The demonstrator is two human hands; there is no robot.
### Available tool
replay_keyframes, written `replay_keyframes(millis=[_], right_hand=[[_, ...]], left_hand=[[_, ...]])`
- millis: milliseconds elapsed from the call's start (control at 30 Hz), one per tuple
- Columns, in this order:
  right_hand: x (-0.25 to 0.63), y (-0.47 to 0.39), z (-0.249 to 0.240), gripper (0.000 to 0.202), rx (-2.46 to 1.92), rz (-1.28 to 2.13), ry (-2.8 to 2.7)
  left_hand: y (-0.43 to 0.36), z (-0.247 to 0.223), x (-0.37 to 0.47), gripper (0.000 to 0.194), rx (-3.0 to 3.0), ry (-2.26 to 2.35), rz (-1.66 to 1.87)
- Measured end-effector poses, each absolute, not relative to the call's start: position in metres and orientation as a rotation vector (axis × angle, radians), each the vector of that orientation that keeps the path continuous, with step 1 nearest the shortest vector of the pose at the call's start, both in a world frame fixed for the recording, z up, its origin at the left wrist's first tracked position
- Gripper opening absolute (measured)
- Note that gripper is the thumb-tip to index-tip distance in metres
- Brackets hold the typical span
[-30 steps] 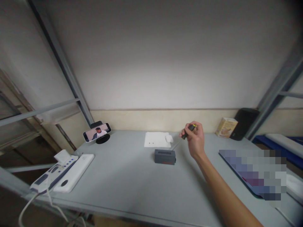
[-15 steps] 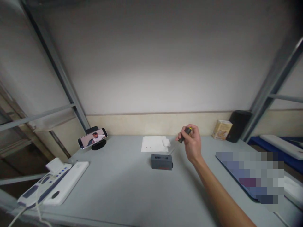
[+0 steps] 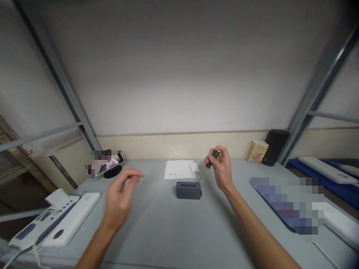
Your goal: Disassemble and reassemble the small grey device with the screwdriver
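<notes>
In the head view my right hand [image 3: 221, 170] is closed around the black and yellow handle of a screwdriver [image 3: 213, 159]. Its thin shaft slants down to the left, and the tip ends at the back right of a dark grey vented box [image 3: 188, 191]; whether it touches the box I cannot tell. My left hand [image 3: 120, 198] hovers over the left part of the table, slightly blurred, fingers stretched toward the right and holding nothing. Behind the box lies a white sheet [image 3: 178, 166] bearing two small dark pieces [image 3: 173, 174] and a white lump [image 3: 193, 167].
A phone on a round stand [image 3: 113, 172] is at the back left. Nearer me are a power strip [image 3: 46, 220] with cables and a white slab [image 3: 75, 215]. On the right stand a yellow carton [image 3: 257, 152], a black speaker-like block [image 3: 276, 147] and a partly pixelated dark flat object [image 3: 273, 201].
My left hand has come into view from the lower left. My right hand keeps its hold on the screwdriver; the whole scene has shifted slightly left with the camera.
</notes>
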State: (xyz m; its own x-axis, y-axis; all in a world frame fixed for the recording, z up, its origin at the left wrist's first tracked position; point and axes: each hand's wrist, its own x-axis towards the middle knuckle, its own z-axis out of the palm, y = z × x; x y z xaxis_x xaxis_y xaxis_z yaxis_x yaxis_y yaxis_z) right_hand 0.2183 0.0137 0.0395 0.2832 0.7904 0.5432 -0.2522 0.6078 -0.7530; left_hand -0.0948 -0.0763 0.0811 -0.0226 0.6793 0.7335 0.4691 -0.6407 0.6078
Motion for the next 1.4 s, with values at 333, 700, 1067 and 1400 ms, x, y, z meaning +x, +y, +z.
replay_keyframes(millis=[333, 700, 1067, 1400], right_hand=[[0.212, 0.000, 0.051, 0.024, -0.714, 0.568, -1.331], [0.222, 0.001, 0.049, 0.022, -0.618, 0.793, -1.326], [0.218, 0.002, 0.050, 0.020, -0.639, 0.800, -1.214], [0.223, 0.002, 0.052, 0.015, -0.623, 0.833, -1.195]], left_hand=[[0.000, 0.022, 0.021, 0.020, 2.616, 0.920, 0.781], [-0.001, -0.006, 0.024, 0.013, 2.312, 0.905, 0.979], [-0.002, -0.013, 0.024, 0.013, 2.286, 0.934, 1.083], [-0.001, -0.016, 0.023, 0.012, 2.271, 0.902, 1.123]])
